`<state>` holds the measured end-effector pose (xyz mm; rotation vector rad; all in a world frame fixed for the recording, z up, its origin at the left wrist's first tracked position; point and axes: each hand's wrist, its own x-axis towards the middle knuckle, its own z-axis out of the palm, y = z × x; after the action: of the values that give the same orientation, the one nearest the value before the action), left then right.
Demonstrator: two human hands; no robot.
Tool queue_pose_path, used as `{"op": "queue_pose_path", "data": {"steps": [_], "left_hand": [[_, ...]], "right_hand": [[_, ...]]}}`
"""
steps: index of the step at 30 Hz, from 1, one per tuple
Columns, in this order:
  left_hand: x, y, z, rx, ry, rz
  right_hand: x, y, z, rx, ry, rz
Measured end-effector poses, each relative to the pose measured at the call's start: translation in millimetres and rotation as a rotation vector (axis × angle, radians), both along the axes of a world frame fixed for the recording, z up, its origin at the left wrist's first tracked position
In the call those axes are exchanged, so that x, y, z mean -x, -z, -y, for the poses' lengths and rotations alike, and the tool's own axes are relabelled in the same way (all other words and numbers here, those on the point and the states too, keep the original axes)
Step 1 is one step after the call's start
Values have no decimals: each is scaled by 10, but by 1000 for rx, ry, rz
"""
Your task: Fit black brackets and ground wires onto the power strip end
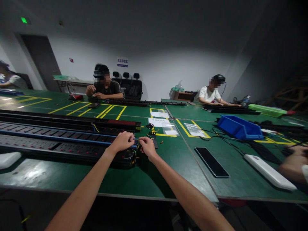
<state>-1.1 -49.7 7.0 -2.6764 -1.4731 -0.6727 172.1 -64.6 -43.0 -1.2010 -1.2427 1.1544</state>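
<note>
Long black power strips with rows of sockets and red dots (72, 148) lie side by side on the green table (166, 179), left of centre. My left hand (123, 141) rests on the right end of a blue-edged strip (96, 141), its fingers closed at that end. Just to the right, my right hand (147, 146) pinches something small at the strip's end, too small to make out. Yellow-green wires show below my hands at the end of the nearest strip. Small black brackets (151, 126) with yellow wires lie beyond my right hand.
On the right are a black phone (211, 162), a blue bin (239, 127), a white device (269, 171) and loose black cables. Two people sit across the table; another person's arm shows at the right edge.
</note>
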Motion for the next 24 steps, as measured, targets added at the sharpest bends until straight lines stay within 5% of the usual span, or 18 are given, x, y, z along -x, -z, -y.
{"op": "queue_pose_path", "data": {"steps": [24], "left_hand": [[-1, -6, 1, -3, 5, 15]], "right_hand": [[-6, -20, -1, 3, -10, 36]]}}
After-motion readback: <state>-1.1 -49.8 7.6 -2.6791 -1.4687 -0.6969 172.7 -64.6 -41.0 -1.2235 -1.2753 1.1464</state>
